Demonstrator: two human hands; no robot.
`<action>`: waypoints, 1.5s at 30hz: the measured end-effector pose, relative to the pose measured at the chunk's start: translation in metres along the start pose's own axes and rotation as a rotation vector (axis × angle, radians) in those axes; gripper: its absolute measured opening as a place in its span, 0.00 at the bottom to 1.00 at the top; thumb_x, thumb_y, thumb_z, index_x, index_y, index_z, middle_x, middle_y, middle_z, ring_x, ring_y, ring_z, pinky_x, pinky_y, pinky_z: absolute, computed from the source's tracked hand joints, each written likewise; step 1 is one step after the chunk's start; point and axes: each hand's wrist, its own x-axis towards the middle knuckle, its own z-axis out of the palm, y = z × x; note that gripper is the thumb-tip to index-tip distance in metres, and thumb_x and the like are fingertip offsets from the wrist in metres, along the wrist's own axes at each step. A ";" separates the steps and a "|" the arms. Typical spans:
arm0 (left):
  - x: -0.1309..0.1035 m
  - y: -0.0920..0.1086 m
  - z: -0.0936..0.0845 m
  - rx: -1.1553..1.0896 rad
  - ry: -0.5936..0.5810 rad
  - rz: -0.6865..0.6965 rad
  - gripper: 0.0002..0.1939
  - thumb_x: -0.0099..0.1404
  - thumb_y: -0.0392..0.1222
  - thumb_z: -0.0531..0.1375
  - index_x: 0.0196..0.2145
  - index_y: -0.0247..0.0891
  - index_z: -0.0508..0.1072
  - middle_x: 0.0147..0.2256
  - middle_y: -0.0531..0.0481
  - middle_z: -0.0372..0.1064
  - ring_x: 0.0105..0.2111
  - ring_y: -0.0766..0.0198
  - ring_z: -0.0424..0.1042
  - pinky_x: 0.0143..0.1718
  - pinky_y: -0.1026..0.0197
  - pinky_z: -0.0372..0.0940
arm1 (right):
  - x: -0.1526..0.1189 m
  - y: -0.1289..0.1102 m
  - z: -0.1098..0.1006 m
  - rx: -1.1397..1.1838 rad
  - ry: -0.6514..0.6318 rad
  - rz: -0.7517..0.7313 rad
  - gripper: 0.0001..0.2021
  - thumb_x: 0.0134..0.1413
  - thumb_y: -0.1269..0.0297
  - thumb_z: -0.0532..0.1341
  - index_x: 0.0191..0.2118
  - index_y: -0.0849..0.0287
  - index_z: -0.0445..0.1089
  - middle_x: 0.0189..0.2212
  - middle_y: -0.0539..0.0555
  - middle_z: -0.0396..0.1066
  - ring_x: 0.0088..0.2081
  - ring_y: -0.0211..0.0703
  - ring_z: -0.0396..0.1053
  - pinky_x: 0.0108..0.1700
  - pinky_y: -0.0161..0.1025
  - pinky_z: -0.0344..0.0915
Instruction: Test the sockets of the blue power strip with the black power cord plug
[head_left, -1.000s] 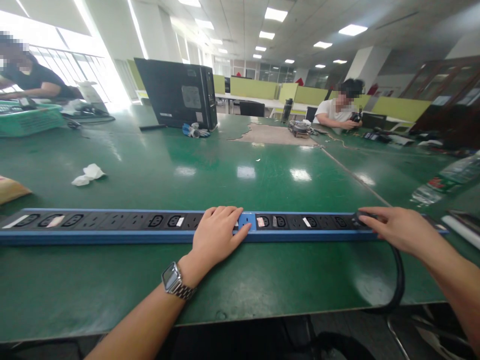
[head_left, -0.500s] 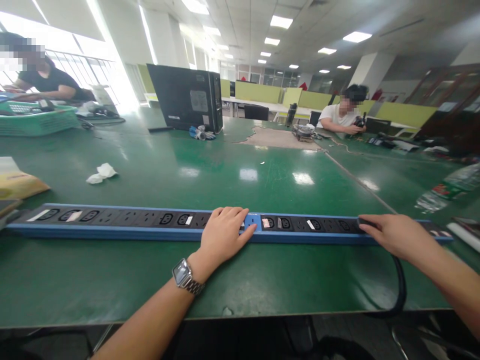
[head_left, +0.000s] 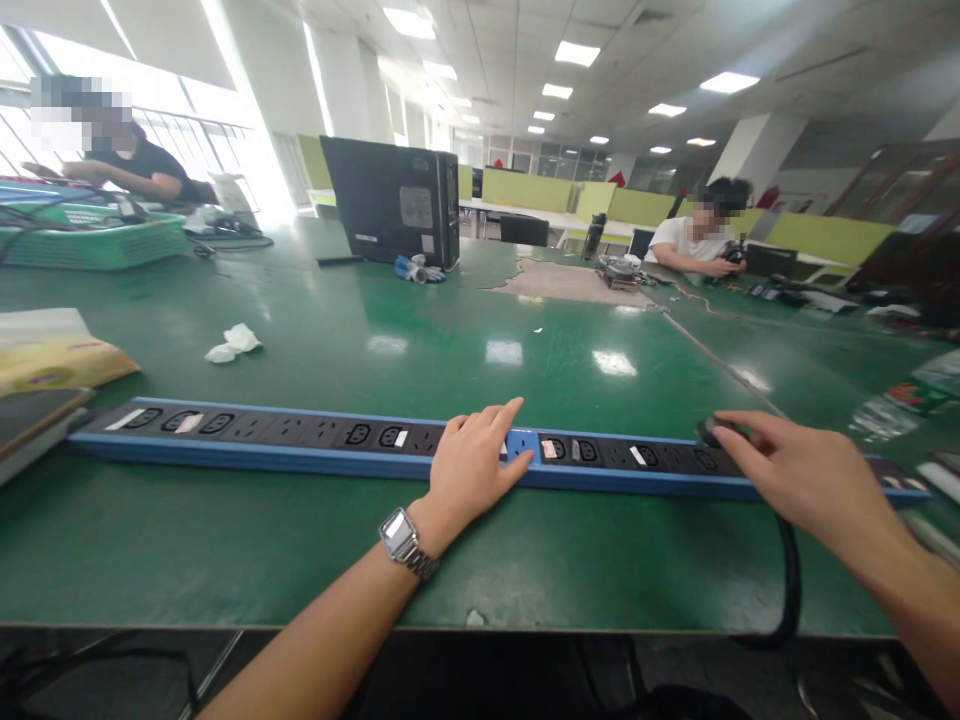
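A long blue power strip (head_left: 630, 480) with a row of black sockets lies across the near part of the green table. On its middle, beside a blue outlet, rests my left hand (head_left: 476, 455), fingers stretched across the top and thumb apart; the wrist wears a watch. My right hand (head_left: 802, 465) is closed over the strip's right part. Between thumb and fingers it pinches a black plug (head_left: 706, 432), whose contact end I cannot make out. A thick black cable (head_left: 791, 580) hangs below that hand towards the table's front edge.
A computer case (head_left: 394, 200) stands at the back, with gloves (head_left: 420, 268) before it. A green basket (head_left: 97, 245), tissue (head_left: 236, 342) and yellow packet (head_left: 67, 355) are left. A plastic bottle (head_left: 907, 400) lies right. Two other people sit at the far left and far right.
My right hand has shifted slightly left along the strip with the plug, which now looks raised. My left hand's index finger has straightened. The view has shifted, moving the scene right.
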 end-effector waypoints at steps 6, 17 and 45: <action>-0.007 0.014 0.000 -0.173 0.108 0.370 0.30 0.65 0.42 0.59 0.63 0.42 0.57 0.59 0.41 0.62 0.55 0.54 0.66 0.53 0.53 0.63 | -0.027 -0.131 0.020 0.594 -0.403 -0.266 0.19 0.51 0.55 0.63 0.47 0.57 0.69 0.23 0.47 0.71 0.24 0.39 0.68 0.27 0.35 0.59; -0.044 -0.091 -0.050 -0.163 0.287 -0.036 0.21 0.67 0.47 0.60 0.55 0.39 0.69 0.44 0.44 0.73 0.43 0.58 0.73 0.48 0.56 0.67 | -0.019 -0.096 0.077 0.616 0.028 -0.079 0.18 0.55 0.51 0.60 0.45 0.59 0.72 0.36 0.55 0.76 0.39 0.47 0.73 0.45 0.45 0.67; 0.006 -0.008 -0.012 -0.200 0.020 -0.015 0.12 0.58 0.40 0.65 0.42 0.40 0.73 0.37 0.48 0.76 0.39 0.56 0.74 0.42 0.54 0.68 | -0.007 -0.140 0.065 0.589 -0.100 -0.178 0.21 0.59 0.47 0.54 0.46 0.57 0.73 0.26 0.51 0.74 0.28 0.41 0.70 0.32 0.36 0.62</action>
